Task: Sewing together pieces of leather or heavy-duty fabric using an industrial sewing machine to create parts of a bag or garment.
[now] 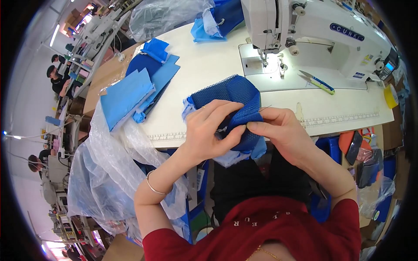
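Observation:
Both hands grip a dark blue mesh fabric piece (pixel 217 92) over the front edge of the white sewing table (pixel 187 65). My left hand (pixel 208 130) has its fingers and thumb closed around a fold of it. With thumb and forefinger, my right hand (pixel 281 130) pinches the right edge of the same fold. A thin dark line, perhaps thread, sticks out near the right fingertips. Light blue and whitish fabric hangs from the piece below the hands. What lies inside the fold is hidden. The white sewing machine (pixel 270 26) stands beyond, its lit needle area apart from the fabric.
Small scissors (pixel 318 81) with blue and yellow-green handles lie right of the needle. Cut blue fabric pieces (pixel 126 93) are stacked at left, with more blue pieces (pixel 217 21) at the back. Clear plastic sheeting (pixel 104 174) drapes off the left side. Yellow tape (pixel 391 95) sits far right.

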Demonstrator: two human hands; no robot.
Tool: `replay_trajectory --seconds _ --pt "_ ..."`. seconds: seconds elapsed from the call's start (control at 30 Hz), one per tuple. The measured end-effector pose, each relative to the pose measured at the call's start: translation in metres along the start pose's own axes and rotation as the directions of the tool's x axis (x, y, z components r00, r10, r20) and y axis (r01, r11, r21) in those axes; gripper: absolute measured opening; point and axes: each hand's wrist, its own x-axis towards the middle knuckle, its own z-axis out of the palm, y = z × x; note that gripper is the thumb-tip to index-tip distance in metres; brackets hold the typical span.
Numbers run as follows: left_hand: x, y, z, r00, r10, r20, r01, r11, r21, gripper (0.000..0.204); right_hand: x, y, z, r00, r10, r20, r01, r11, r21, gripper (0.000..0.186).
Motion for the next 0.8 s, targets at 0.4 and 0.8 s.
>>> replay_trajectory --seconds 0.4,0.8 --pt "0.003 0.008 -0.01 0.988 0.134 -0.071 -0.128 0.988 0.084 0.021 0.003 0.012 0.001 0.932 -0.361 0.018 0.345 0.873 -0.345 0.013" --pt "0.004 0.015 -0.017 0.949 0.31 0.054 -0.311 0.896 0.318 0.023 0.0 0.013 0.002 0.758 -0.63 0.166 0.547 0.477 -0.688 0.017"
